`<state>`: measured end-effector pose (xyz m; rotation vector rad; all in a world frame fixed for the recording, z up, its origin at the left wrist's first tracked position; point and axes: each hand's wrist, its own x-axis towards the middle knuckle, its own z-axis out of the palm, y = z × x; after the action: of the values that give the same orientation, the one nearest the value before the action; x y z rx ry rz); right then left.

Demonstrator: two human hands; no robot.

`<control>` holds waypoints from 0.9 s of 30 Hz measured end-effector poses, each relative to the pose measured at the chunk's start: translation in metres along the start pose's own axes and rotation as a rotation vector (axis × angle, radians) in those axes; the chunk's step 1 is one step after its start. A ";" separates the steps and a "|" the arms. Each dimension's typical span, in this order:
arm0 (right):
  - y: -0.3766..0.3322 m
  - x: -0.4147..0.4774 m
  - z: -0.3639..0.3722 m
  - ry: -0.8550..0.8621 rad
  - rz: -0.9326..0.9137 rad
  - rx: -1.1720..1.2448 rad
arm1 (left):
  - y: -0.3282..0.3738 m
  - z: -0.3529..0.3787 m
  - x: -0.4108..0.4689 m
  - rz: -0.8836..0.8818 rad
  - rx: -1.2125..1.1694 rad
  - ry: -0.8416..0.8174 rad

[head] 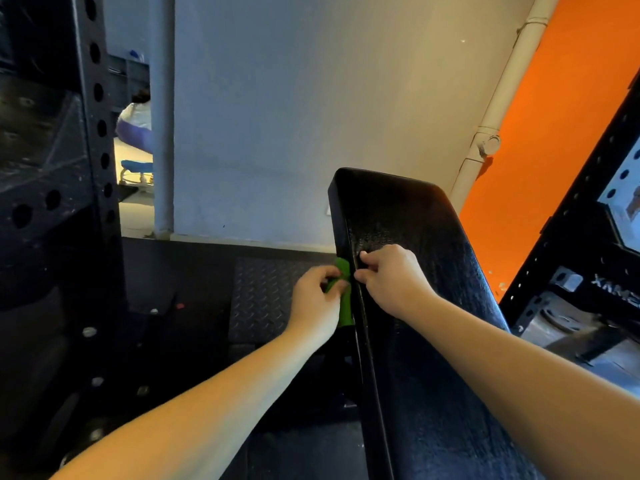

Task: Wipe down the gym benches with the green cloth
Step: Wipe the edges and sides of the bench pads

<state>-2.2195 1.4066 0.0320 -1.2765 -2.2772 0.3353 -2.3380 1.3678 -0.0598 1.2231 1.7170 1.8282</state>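
Along the bench (415, 306) side, left hand (315, 299) holds green cloth (345, 311) lengthwise.

One head-worn view, close above a black bench pad (398, 209) — facing forward and down along its length.

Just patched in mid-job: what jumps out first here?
The green cloth pops against the black bench, gripped by the left hand at its left edge, mid-frame. The right hand sits beside it on the bench. An orange wall fills the upper right.
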 end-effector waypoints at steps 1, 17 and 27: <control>0.000 0.000 0.000 -0.002 -0.004 0.000 | -0.001 0.000 0.000 -0.012 -0.007 0.015; -0.005 -0.004 0.000 -0.012 0.001 -0.013 | -0.002 -0.008 -0.027 0.087 0.063 -0.087; -0.009 -0.004 0.002 -0.002 0.006 -0.056 | 0.009 0.009 0.043 0.017 0.035 0.057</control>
<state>-2.2257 1.3987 0.0333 -1.3112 -2.3000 0.2769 -2.3530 1.4036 -0.0372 1.2140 1.7814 1.8676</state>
